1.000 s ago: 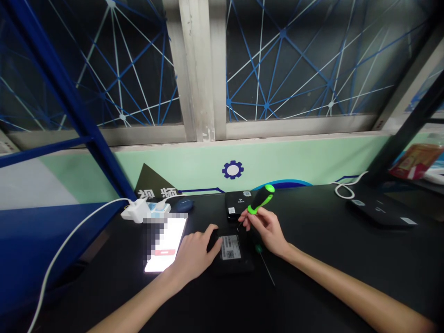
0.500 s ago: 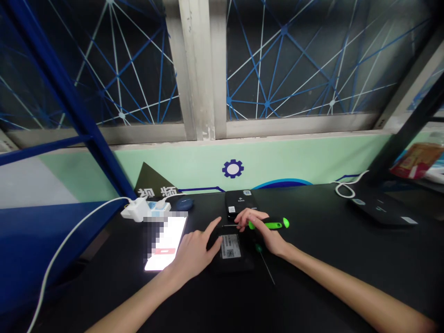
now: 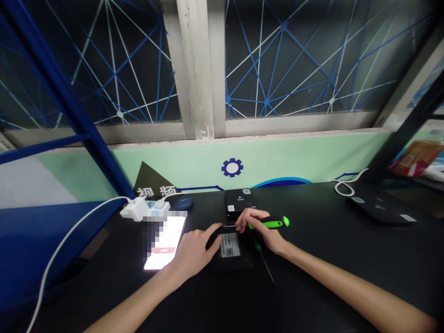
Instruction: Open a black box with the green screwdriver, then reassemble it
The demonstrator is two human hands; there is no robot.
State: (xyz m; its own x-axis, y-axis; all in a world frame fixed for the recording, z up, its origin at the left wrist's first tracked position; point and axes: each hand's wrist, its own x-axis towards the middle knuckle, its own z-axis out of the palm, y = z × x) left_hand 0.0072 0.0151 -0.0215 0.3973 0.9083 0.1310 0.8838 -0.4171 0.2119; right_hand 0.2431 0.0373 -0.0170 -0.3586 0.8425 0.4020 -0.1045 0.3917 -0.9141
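Note:
In the head view my right hand (image 3: 258, 226) is closed around a screwdriver (image 3: 274, 224) with a bright green and black handle. Its thin shaft points left, level, above the far edge of a flat black device (image 3: 232, 264) with a white barcode label. My left hand (image 3: 197, 247) lies at the device's left side, thumb and index finger apart. Its index fingertip is at the screwdriver's tip, and the thumb rests near the label. Below my right hand lies a second screwdriver (image 3: 266, 263), dark green handle away from me, shaft toward the front.
A second black box (image 3: 238, 200) stands by the wall. To the left are a lit phone (image 3: 166, 240), a dark blue mouse (image 3: 183, 203) and a white charger (image 3: 137, 209) on a power strip with a cable. A flat black device (image 3: 381, 210) lies far right near a white cable (image 3: 345, 187).
My left index finger has come down from a raised position to the screwdriver's tip. My right hand and the screwdriver have hardly moved.

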